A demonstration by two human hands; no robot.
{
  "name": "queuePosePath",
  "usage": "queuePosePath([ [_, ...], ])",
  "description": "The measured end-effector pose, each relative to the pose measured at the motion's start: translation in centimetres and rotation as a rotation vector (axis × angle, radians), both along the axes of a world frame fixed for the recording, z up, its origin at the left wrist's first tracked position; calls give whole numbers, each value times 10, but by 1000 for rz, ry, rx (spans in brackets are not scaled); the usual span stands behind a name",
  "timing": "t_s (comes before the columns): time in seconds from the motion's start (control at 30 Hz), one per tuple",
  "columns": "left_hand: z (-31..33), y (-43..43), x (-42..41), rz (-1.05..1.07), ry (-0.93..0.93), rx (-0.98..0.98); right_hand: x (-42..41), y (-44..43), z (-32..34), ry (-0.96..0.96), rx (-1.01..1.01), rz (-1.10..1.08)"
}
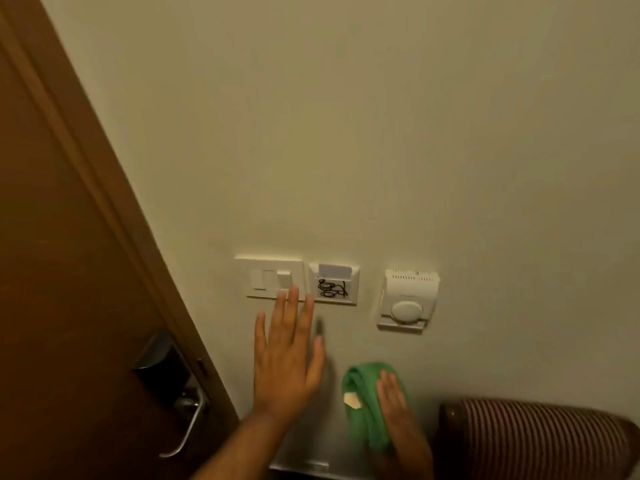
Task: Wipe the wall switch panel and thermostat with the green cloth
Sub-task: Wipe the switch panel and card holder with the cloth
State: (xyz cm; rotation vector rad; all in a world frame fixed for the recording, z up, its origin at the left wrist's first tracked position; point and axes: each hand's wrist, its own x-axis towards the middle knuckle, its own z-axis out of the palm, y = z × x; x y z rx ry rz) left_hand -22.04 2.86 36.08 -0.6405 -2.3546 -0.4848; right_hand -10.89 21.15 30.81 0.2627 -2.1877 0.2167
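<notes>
Plastic fittings on a matt painted wall

Smooth white plastic switch panel [270, 278] and thermostat [408, 299]; soft green cloth [363, 410]; brown wood door [69, 271] with shiny metal handle [187, 427].

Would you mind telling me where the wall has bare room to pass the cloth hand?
Free: the wall above the switch panel and thermostat, and the strip between thermostat and green cloth. Crowded: the left hand overlaps the panel's lower edge beside the card holder.

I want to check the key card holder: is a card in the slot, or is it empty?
In. A pale card stands in the top slot of the card holder, its upper edge showing above the black scribble.
</notes>
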Motion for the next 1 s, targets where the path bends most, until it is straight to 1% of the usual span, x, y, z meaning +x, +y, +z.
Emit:
queuePosePath([
  [0.03, 23, 3, -14, -1, 35, 46, -7, -3, 6, 0, 20, 13],
  [0.07, 45, 5, -28, -6, 74, 79, -14, -12, 17, -37, -37, 27],
  [0.1, 64, 7, -41, -11, 108, 107, -23, -20, 32, -46, -155, 36],
  [0.17, 96, 7, -67, -13, 185, 153, -33, -28, 49, -14, -281, 126],
  [0.2, 110, 9, -79, -6, 228, 158, -39, -31, 52, 19, -300, 124],
  [0.3, 140, 14, -108, -20, 308, 137, -65, -33, 59, 26, -261, 102],
  [0.4, 145, 16, -127, -43, 331, 96, -88, -30, 51, -19, -193, 64],
  [0.47, 144, 10, -139, -31, 412, 45, -100, -24, 43, -36, -74, 62],
  [0.53, 143, 3, -153, -29, 509, 7, -115, -14, 37, -30, 45, 61],
  [0.63, 142, 2, -159, -43, 562, 8, -127, -1, 31, 18, 136, 41],
  [0.77, 137, 3, -161, -70, 563, -14, -131, -11, 29, 89, 92, -77],
  [1.0, 136, 3, -165, -98, 586, 16, -120, -33, -3, 5, -45, -191],
])
